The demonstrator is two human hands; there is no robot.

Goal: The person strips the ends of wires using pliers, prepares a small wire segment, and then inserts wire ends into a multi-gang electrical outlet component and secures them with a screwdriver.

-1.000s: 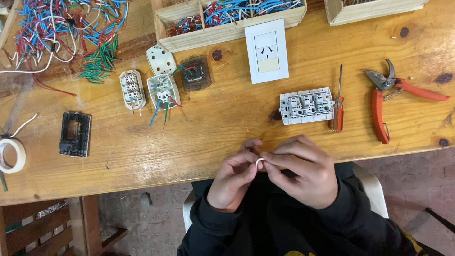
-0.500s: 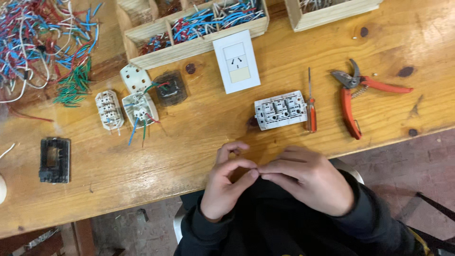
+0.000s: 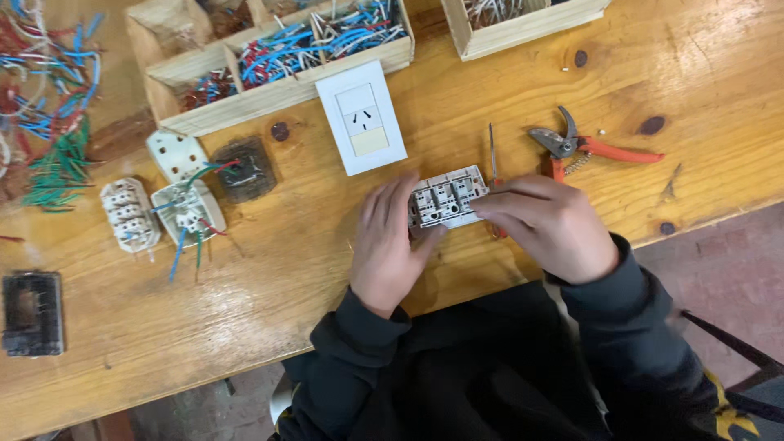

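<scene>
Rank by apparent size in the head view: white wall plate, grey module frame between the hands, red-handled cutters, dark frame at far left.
1. white wall plate
2. red-handled cutters
3. grey module frame and dark frame: alike, both partly hidden, unranked.

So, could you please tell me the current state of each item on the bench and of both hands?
Left hand: grip on the module's left end.
Right hand: grip on its right end.
White switch module: flat on the bench, terminals up.
Wall plate: lying face up.
Cutters: lying untouched, jaws shut.
Screwdriver: lying flat, partly under the right hand.
Wired module: wires attached.
Wooden tray: holding loose wires.
</scene>
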